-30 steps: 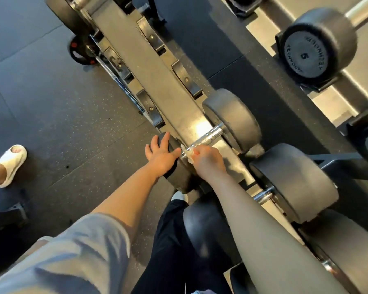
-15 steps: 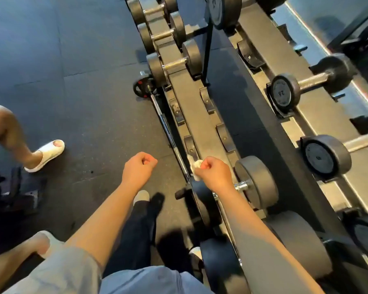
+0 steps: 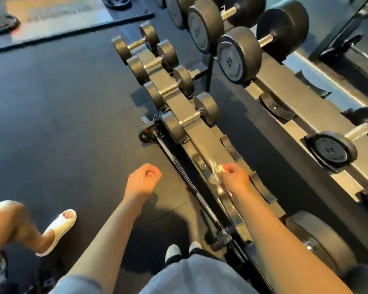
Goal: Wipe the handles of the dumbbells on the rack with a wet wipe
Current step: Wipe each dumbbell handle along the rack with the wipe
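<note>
Change: our hands have lifted off the dumbbell we were wiping; more rack shows ahead.
Right hand (image 3: pixel 237 179): fingers pinch the wet wipe (image 3: pixel 216 172) above the lower rack (image 3: pixel 191 122), wipe hanging lengthwise down.
Left hand (image 3: pixel 143 180): our fingers curled, holding nothing.
Dumbbells (image 3: pixel 190 119): handles lie crosswise on the rack.

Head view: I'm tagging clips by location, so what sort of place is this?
Most likely a gym's free-weights area: dumbbells sit in rows on a long rack, over dark rubber flooring, with a weight plate beside the rack.
</note>
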